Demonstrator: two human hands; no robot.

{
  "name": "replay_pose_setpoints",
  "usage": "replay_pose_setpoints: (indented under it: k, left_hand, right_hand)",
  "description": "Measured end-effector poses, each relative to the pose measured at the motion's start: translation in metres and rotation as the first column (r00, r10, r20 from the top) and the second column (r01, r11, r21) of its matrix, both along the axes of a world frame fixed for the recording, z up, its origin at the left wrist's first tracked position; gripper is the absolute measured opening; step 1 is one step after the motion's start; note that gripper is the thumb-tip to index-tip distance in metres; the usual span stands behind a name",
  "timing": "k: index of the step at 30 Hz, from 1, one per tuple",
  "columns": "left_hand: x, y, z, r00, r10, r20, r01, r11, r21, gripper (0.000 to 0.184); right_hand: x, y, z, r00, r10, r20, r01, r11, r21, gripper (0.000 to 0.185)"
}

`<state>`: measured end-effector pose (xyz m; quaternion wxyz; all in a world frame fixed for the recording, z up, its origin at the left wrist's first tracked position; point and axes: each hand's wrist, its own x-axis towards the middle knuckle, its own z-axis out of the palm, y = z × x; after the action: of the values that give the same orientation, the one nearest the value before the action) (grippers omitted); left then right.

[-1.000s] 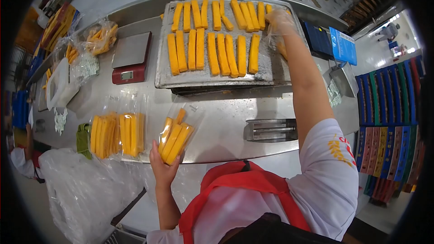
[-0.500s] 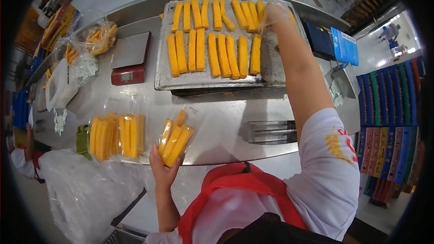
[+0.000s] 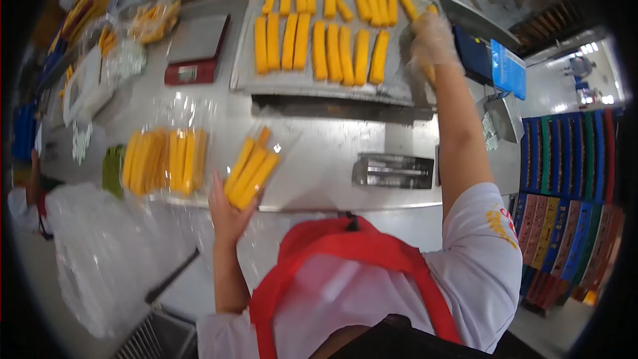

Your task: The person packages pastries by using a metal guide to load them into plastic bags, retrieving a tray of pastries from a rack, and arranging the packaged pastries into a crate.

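My left hand (image 3: 229, 203) grips a clear plastic bag (image 3: 282, 146) holding several yellow-orange baked sticks (image 3: 252, 169), tilted above the table's front edge. At the right end of a metal baking tray (image 3: 332, 93), my right hand (image 3: 435, 43) wears a clear plastic glove. Its fingers are closed around a yellow baked stick (image 3: 428, 73), whose ends show above and below the hand. More sticks (image 3: 319, 46) lie on the tray in two rows. Beside my left hand, filled bags of sticks (image 3: 163, 163) rest on the table.
A red scale (image 3: 189, 73) stands left of the tray. Nearer me lies a dark, shiny metal tool (image 3: 395, 171). A bag of stick pieces (image 3: 153, 20) sits at the back left. Blue packages (image 3: 508, 70) are on the right, with stacked coloured crates (image 3: 565, 159) beyond.
My right hand has shifted down along the tray's right end, and a stick now shows in its grip. My left hand still holds the bag. The whole view has shifted slightly.
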<state>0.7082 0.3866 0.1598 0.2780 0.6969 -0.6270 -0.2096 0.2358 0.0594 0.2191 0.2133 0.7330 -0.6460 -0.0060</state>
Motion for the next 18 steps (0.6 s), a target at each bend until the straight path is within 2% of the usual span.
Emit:
replay_pose_setpoints:
  k: [1, 2, 3, 4, 5, 6, 7, 9, 10, 11, 13, 14, 16, 17, 18]
  left_hand:
    - [0.001, -0.001, 0.004, 0.999, -0.028, -0.046, 0.028, 1.0, -0.015, 0.092]
    - [0.006, -0.004, 0.008, 0.996, -0.045, -0.083, 0.042, 0.999, -0.033, 0.091]
    - [0.009, -0.006, 0.008, 0.908, -0.033, -0.419, 0.045, 0.999, 0.02, 0.088]
    - [0.015, -0.006, 0.008, 0.711, 0.001, -0.703, 0.053, 0.997, 0.055, 0.084]
    - [0.025, -0.007, 0.012, 0.641, 0.01, -0.768, 0.133, 0.983, 0.124, 0.08]
    - [0.033, -0.008, 0.015, 0.555, 0.014, -0.832, 0.225, 0.96, 0.166, 0.077]
    - [0.037, -0.007, 0.016, 0.559, 0.039, -0.828, 0.202, 0.963, 0.181, 0.077]
    - [0.038, -0.011, 0.018, 0.162, 0.005, -0.987, 0.387, 0.92, 0.068, 0.076]
    - [0.038, -0.012, 0.02, 0.159, 0.001, -0.987, 0.379, 0.923, 0.063, 0.076]
    - [0.037, -0.013, 0.023, 0.135, -0.029, -0.99, 0.441, 0.897, 0.034, 0.077]
    - [0.037, -0.015, 0.028, 0.109, -0.068, -0.992, 0.494, 0.869, -0.005, 0.077]
    - [0.037, -0.015, 0.03, 0.143, -0.086, -0.986, 0.518, 0.855, 0.001, 0.076]
    - [0.036, -0.012, 0.03, 0.174, -0.096, -0.98, 0.536, 0.844, 0.012, 0.076]
    - [0.035, -0.011, 0.029, 0.164, -0.107, -0.981, 0.565, 0.825, 0.005, 0.075]
    - [0.034, -0.01, 0.029, 0.154, -0.119, -0.981, 0.594, 0.805, -0.004, 0.074]
  right_hand:
    - [0.001, 0.011, 0.012, 0.941, 0.017, 0.338, 0.076, 0.963, -0.259, 0.022]
    - [0.007, 0.017, 0.038, 0.937, -0.069, 0.342, 0.116, 0.986, -0.119, 0.027]
    - [0.031, 0.034, 0.077, 0.838, -0.215, 0.502, 0.207, 0.976, 0.072, 0.025]
    - [0.04, 0.051, 0.087, 0.581, 0.028, 0.813, -0.075, 0.997, 0.02, 0.023]
    - [0.043, 0.067, 0.093, 0.166, 0.176, 0.97, -0.287, 0.95, -0.123, 0.023]
    - [0.055, 0.084, 0.107, 0.138, 0.091, 0.986, -0.421, 0.907, -0.025, 0.024]
    - [0.065, 0.103, 0.117, 0.127, 0.012, 0.992, -0.541, 0.839, 0.059, 0.028]
    - [0.108, 0.15, 0.119, 0.174, -0.101, 0.98, -0.661, 0.725, 0.192, 0.027]
    - [0.115, 0.159, 0.097, 0.074, 0.234, 0.969, -0.809, 0.583, -0.079, 0.03]
    - [0.134, 0.176, 0.115, 0.495, 0.385, 0.779, -0.727, 0.675, 0.128, 0.027]
    - [0.142, 0.193, 0.124, 0.497, 0.57, 0.655, -0.771, 0.636, 0.032, 0.027]
    - [0.14, 0.199, 0.123, 0.494, 0.577, 0.651, -0.776, 0.63, 0.031, 0.027]
    - [0.137, 0.215, 0.121, 0.132, 0.339, 0.931, -0.776, 0.62, -0.115, 0.026]
    - [0.135, 0.227, 0.123, 0.133, 0.337, 0.932, -0.78, 0.616, -0.112, 0.026]
    - [0.139, 0.242, 0.13, 0.02, 0.164, 0.986, -0.698, 0.708, -0.104, 0.026]
